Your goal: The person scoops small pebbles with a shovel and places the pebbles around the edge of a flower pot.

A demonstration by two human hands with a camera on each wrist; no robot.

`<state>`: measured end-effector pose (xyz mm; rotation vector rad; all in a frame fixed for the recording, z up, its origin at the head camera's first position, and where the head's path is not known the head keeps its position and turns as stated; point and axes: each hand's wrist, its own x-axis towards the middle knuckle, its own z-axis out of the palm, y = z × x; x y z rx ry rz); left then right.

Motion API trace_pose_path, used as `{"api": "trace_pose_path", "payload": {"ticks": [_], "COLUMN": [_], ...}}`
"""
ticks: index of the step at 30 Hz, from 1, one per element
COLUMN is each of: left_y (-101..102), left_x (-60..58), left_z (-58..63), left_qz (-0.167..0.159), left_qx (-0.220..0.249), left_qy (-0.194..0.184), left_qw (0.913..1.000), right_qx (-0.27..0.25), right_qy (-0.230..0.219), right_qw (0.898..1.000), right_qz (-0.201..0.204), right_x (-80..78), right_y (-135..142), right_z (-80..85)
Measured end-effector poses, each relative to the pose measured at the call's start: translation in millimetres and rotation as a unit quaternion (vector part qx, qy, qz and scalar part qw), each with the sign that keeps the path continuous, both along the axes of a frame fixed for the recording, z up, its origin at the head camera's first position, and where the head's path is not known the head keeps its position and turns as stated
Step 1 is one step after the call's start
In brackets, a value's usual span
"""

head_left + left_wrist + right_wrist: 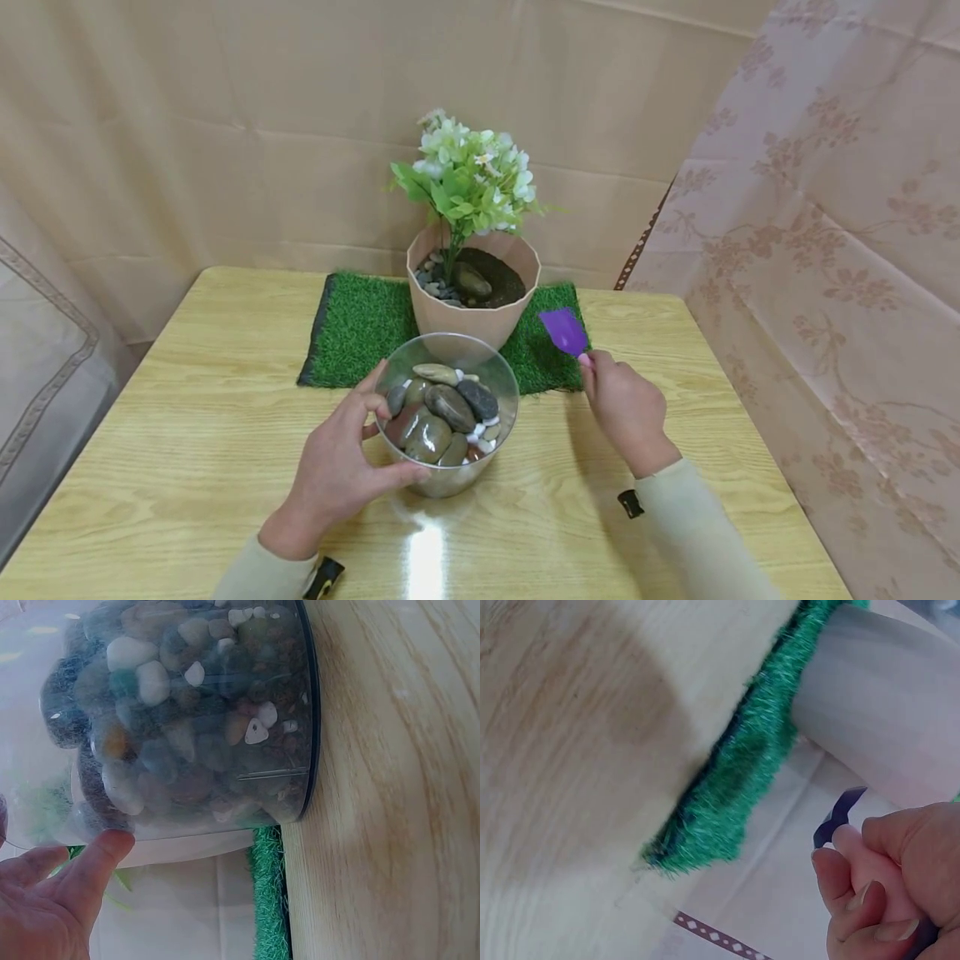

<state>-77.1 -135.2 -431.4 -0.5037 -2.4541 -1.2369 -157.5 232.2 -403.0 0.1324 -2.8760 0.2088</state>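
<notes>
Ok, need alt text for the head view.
A person's left hand grips a clear container of stones; the right hand holds a purple shovel by its pink handle. Behind, a white-flowered plant stands in a pinkish pot on a green turf mat.

- Head camera is looking forward and down, flowers (pixel 472 179) at twelve o'clock.
- Left wrist is closely facing the container (pixel 187 735).
- Right wrist is sharing pot (pixel 885 697), at two o'clock, with head.

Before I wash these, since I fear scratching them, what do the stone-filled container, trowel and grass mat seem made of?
Stone-filled container: clear, glossy, probably plastic, perhaps glass; stones show through.
Trowel: thin, evenly purple blade, perhaps plastic or painted metal; smooth pink handle, likely plastic.
Grass mat: probably synthetic turf; bristly, uniformly green tufts, dark edge.
</notes>
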Motion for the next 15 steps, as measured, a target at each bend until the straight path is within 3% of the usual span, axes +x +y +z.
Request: {"api": "trace_pose_path", "payload": {"ticks": [15], "left_y": [2], "left_x": [1.5], "left_z": [-0.9], "left_qz": [0.002], "left_qx": [0.009], "left_qy": [-0.010], "left_qw": [0.9999], "right_qx": [-0.013], "right_qy": [0.062], "right_qw": [0.998], "right_qz": [0.006], "right_x": [36.5], "right_y": [9], "right_z": [42.5]}}
